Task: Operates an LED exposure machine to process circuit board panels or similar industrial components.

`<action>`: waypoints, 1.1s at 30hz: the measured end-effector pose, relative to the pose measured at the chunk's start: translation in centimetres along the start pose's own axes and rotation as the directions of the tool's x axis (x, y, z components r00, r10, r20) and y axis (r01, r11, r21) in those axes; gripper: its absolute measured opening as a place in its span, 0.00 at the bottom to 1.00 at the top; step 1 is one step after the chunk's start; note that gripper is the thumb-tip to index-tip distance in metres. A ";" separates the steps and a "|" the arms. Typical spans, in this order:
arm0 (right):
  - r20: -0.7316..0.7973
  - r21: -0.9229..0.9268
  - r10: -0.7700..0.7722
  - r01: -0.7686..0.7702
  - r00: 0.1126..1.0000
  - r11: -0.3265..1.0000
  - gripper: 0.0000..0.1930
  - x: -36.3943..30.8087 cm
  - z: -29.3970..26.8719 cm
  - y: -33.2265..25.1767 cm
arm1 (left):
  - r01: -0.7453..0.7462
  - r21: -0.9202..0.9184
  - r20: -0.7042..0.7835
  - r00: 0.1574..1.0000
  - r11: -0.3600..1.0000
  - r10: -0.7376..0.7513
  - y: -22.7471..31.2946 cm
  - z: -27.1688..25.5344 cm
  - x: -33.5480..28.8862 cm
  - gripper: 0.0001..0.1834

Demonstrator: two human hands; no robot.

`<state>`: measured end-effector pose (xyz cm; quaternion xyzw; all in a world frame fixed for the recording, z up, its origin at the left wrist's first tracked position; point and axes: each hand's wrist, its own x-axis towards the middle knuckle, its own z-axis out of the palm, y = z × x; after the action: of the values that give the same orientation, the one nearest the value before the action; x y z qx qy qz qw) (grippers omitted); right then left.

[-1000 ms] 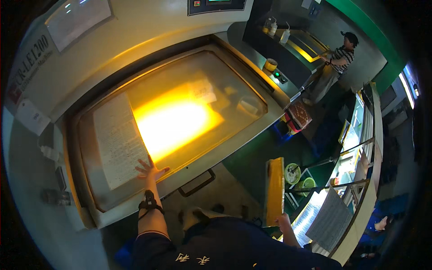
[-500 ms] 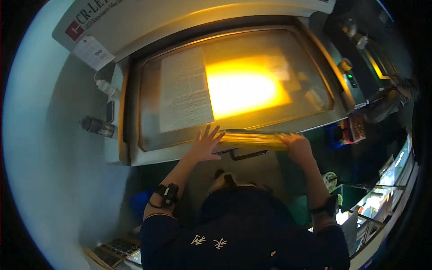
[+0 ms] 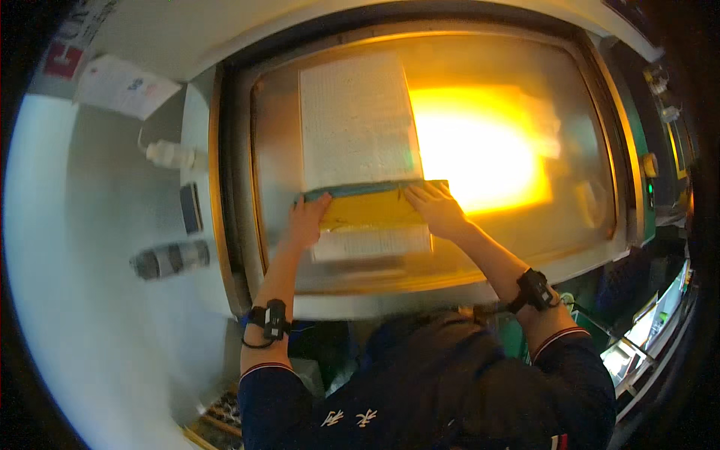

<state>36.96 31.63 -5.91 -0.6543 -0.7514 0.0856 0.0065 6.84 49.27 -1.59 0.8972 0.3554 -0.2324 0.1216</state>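
Observation:
A pale, finely patterned sheet or panel (image 3: 356,124) lies on the machine's broad glass bed (image 3: 277,135), left of a bright yellow glow. Across its nearer part lies a wide, flat yellow strip (image 3: 371,210) with a dark blue-green far edge. My left hand (image 3: 306,221) grips the left end, fingertips over the green edge. At the other end, my right hand (image 3: 437,212) has its fingers together over the strip. Both thumbs are mostly hidden. The panel's near end shows below the strip.
A raised frame (image 3: 222,172) borders the bed. Left of it are a dark bottle (image 3: 171,259), a phone-like dark object (image 3: 191,208), a white bottle (image 3: 171,154) and a hanging paper (image 3: 126,85). A yellow knob (image 3: 649,165) is at the right.
Both hands have moved from the bed's front edge onto the panel, bringing the yellow strip with them. My left hand's spread fingers have closed on the strip's end. I lean farther over the bed.

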 end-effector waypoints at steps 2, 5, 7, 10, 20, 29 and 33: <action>0.054 -0.005 0.004 -0.003 0.999 1.000 0.38 9.5 -1.4 4.2 | 0.044 0.000 -0.116 0.992 0.999 -0.044 -4.2 -2.9 8.2 0.38; -0.022 -0.142 0.042 -0.045 0.999 0.989 0.34 22.5 -2.2 10.1 | 0.045 -0.188 -0.275 0.957 0.981 -0.097 -11.3 -6.6 19.4 0.38; -0.118 -0.113 0.058 -0.071 0.991 0.991 0.32 29.6 -1.7 15.3 | 0.047 -0.196 -0.330 0.937 0.979 -0.111 -14.8 -8.8 26.9 0.38; -0.132 -0.082 0.091 -0.102 0.987 0.991 0.35 36.3 -2.5 18.8 | 0.055 0.000 -0.375 0.926 0.998 -0.051 -18.1 -12.0 32.9 0.40; -0.091 -0.160 0.012 -0.026 0.996 0.987 0.40 23.8 -1.0 8.8 | 0.086 0.046 -0.334 0.940 0.995 -0.066 -14.1 -4.4 20.0 0.39; 0.283 0.310 -0.097 0.005 0.954 0.951 0.32 -19.9 -0.8 -5.1 | -0.159 -0.152 0.207 0.960 0.976 0.188 11.2 7.2 -15.0 0.45; 0.111 0.201 -0.054 0.031 0.992 0.979 0.36 -19.5 0.5 -4.8 | -0.110 -0.109 0.070 0.991 0.988 0.118 11.9 7.8 -14.5 0.46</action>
<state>35.01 11.80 -3.73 -0.6280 -0.7520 0.1981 0.0300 3.30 29.31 -0.41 0.8988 0.3103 -0.2403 0.1953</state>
